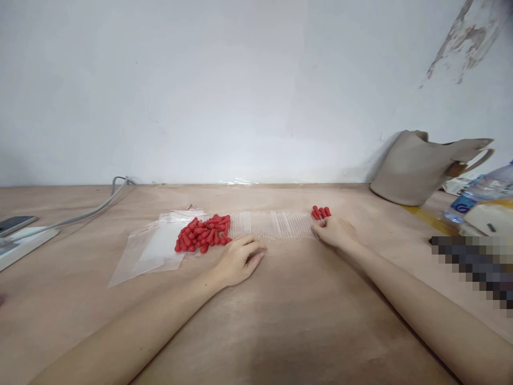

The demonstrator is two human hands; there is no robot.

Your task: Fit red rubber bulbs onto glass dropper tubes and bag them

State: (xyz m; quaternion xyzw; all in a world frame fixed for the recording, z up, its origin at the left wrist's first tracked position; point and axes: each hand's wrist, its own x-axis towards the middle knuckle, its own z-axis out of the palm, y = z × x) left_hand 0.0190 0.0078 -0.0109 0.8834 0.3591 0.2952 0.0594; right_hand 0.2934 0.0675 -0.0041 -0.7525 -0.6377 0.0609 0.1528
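Fingers of my left hand [241, 262] lie loosely bent low over the counter [280, 326], thumb apart from the rest, nothing between them, just in front of a row of thin clear tubes [282, 225]. A little farther off, my right hand [333, 231] has its fingers drawn close together at the row's right end; I cannot tell whether they grip a tube or only touch there. The tubes lie side by side, pointing away from me. They look light, stiff and smooth, apt to roll and perhaps to crack if bent, so I'd pinch one gently near an end. At the row's left end is a pile of red bulbs [205, 233], partly on a clear plastic bag [158, 251]. They look light, soft and a bit grippy; I'd take one round its fat end, leaving the narrow neck free. Just beyond my right fingers sits a small cluster of red bulbs [321, 212]. Farther back, a grey cable [94, 212] runs at left, a beige bag [414, 171] leans at right, and the pale wall [240, 96] stands behind.
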